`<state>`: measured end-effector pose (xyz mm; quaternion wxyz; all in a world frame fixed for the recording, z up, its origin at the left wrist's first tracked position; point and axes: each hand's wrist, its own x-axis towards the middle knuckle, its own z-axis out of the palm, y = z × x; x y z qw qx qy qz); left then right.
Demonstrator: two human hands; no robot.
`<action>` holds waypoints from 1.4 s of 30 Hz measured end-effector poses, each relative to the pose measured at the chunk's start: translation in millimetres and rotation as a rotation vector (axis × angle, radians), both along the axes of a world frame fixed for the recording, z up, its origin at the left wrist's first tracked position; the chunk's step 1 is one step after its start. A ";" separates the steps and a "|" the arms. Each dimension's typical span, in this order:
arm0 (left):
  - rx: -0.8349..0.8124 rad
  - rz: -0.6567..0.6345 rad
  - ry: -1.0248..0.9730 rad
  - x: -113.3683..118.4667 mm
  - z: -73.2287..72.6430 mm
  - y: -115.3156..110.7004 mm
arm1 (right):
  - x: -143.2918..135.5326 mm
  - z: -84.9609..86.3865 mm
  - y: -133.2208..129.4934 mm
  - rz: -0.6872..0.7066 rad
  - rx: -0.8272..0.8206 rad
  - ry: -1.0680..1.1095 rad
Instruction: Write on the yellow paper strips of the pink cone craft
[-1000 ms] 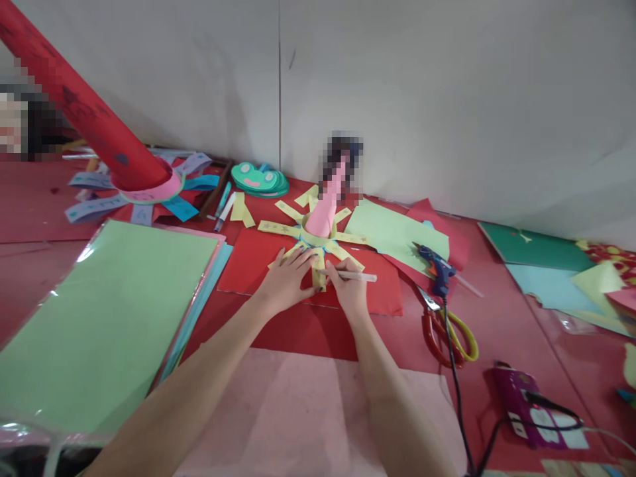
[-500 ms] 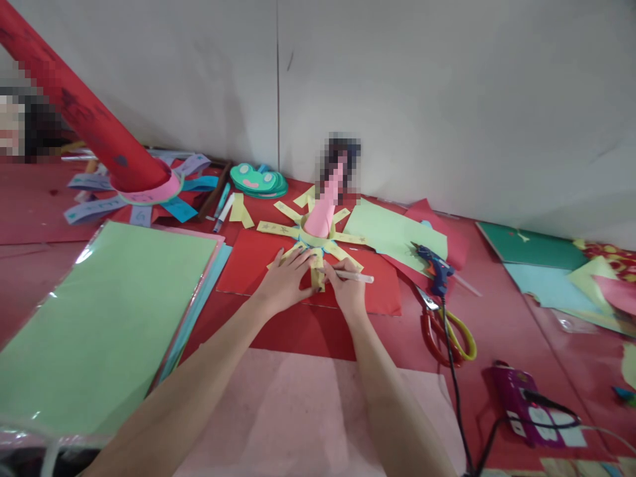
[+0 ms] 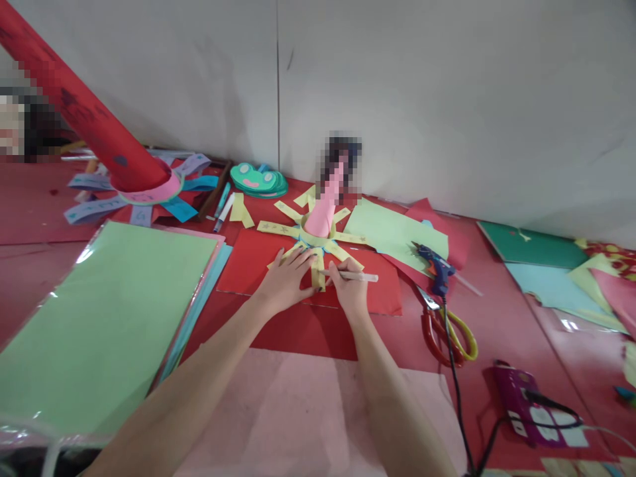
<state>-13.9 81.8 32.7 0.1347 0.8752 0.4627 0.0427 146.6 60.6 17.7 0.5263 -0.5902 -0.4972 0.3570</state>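
A pink paper cone (image 3: 325, 209) stands upright inside a yellow paper ring (image 3: 317, 239), from which several yellow strips spread outward. Some strips carry small drawn stars. My right hand (image 3: 350, 286) is closed around a white pen (image 3: 362, 276), its tip at the front yellow strip (image 3: 318, 271). Fingers spread, my left hand (image 3: 285, 278) lies flat across the strips left of that one, thumb near the strip's lower end. Beneath the ring lies a red sheet (image 3: 377, 285).
Left, a red paper tube (image 3: 114, 142) rises from a strip-ringed base, behind a stack of green paper (image 3: 114, 318). Frog cutouts (image 3: 258, 181) lie near the wall. Right are a glue gun (image 3: 437, 268) with cable, scissors (image 3: 450, 334) and a purple box (image 3: 521, 397).
My right hand and the pen have shifted slightly to the right and down. My left hand stays in the same place on the strips.
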 end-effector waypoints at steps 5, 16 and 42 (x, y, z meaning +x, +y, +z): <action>0.003 0.004 -0.021 0.0 -2.1 0.2 | 0.4 1.2 -0.3 0.019 -0.010 -0.028; 0.001 0.003 -0.011 0.2 -0.6 0.1 | -0.4 2.7 -0.4 -0.032 -0.001 -0.016; -0.017 0.004 -0.016 -0.5 -1.8 1.9 | -4.1 10.1 -3.8 -0.025 -0.023 0.073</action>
